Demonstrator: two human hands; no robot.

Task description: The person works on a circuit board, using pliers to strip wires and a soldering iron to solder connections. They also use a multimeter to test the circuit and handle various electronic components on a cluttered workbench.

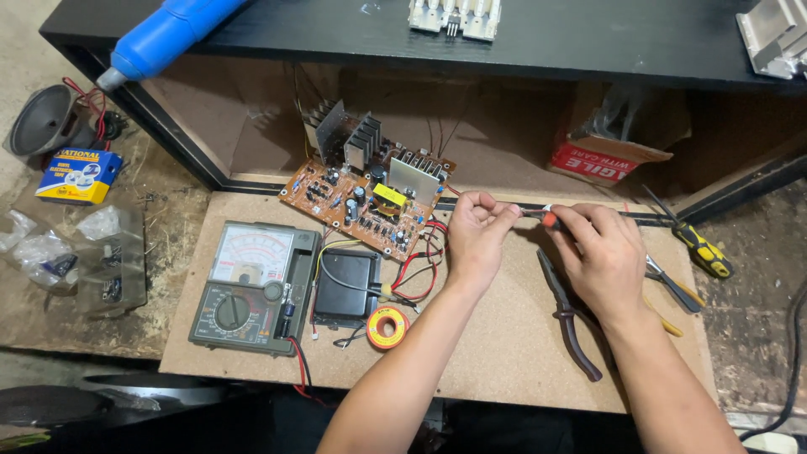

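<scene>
My left hand [476,231] and my right hand [598,252] meet over a chipboard sheet [504,353]. Between them runs a thin tool with an orange and white collar [547,219]. The left fingertips pinch its dark tip end, and the right hand grips its handle end, which the fingers hide. Just left of my left hand lies a brown circuit board [363,197] with black heat sinks, a yellow transformer and red and black wires. Long-nose pliers [570,315] with dark red handles lie under my right wrist.
An analog multimeter [252,286], a black box [346,282] and a solder spool [387,326] sit front left. A yellow-handled screwdriver [702,250] and cutters [672,286] lie at the right. A blue tool [168,34] rests on the black shelf [588,42]. A small speaker [46,118] stands far left.
</scene>
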